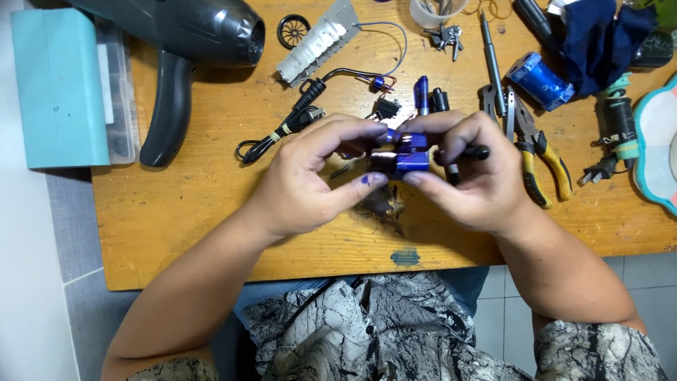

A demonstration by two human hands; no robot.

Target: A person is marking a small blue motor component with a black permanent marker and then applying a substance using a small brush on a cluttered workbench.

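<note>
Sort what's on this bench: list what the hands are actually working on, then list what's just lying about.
In hand:
left hand and right hand, both gripping the small blue motor part

Lying about:
grey hair dryer
yellow-handled pliers
blue cylinder
black cord
screwdriver
teal box

A repair workbench: pliers point(539, 159), screwdriver point(491, 60) and hair dryer point(185, 49) lie about.

Bright, even overhead light; soft shadows under the hands point(395, 169); sharp focus, slight wide-angle bending at edges.
</note>
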